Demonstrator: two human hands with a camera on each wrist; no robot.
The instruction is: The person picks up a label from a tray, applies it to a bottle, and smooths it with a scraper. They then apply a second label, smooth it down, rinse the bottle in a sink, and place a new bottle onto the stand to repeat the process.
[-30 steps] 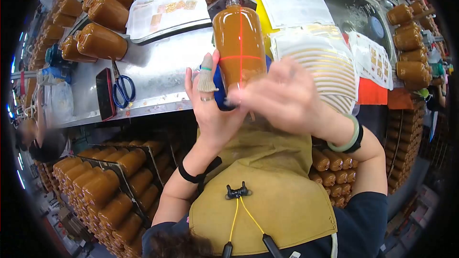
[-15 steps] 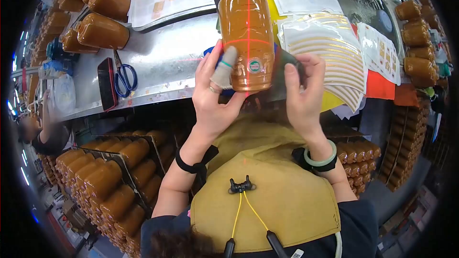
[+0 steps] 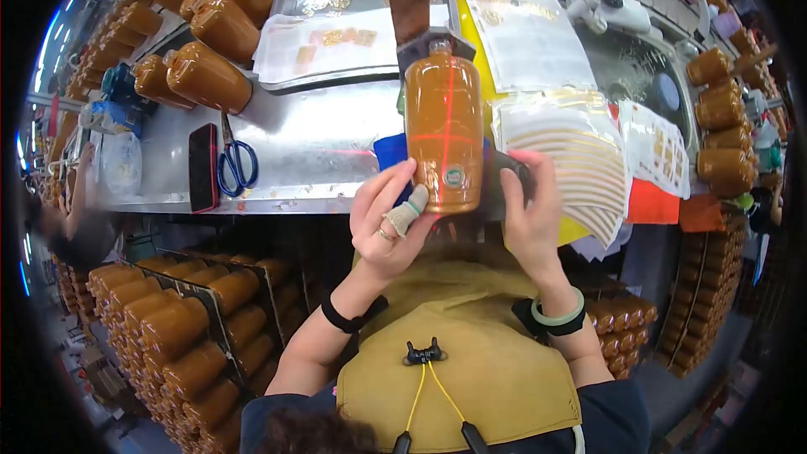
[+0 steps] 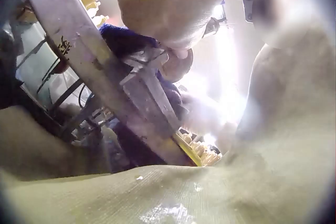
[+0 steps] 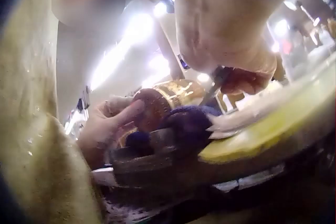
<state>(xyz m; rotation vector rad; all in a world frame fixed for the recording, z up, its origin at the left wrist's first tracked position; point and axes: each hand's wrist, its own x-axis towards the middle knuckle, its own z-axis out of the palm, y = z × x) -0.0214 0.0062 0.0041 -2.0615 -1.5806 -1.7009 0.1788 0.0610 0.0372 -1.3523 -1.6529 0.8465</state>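
An amber-brown glazed bottle [image 3: 443, 130] lies lengthwise in the head view, its neck at a dark holder [image 3: 412, 55]. Red crossed light lines fall on it, and a small round green-and-white sticker [image 3: 455, 177] sits near its base. My left hand [image 3: 387, 223] holds the bottle's lower left side, with a pale finger cover [image 3: 405, 216] on one finger. To the right of the base, my right hand [image 3: 536, 214] pinches a dark grey piece [image 3: 523, 175] between thumb and fingers; its kind cannot be told. The right wrist view shows the bottle's decorated side [image 5: 181, 90].
Striped gold decal sheets [image 3: 563, 164] lie right of the bottle. Scissors [image 3: 238, 164] and a phone [image 3: 203, 168] rest on the metal table [image 3: 294, 143] at left. A tray [image 3: 277, 4] with a decal sheet stands behind. More brown bottles [image 3: 210, 76] stand at left, with stacked racks below.
My right hand, blurred over the bottle's base a second ago, has moved right, off the bottle, uncovering the sticker. My left hand stays at the bottle's lower left. The head view has shifted slightly.
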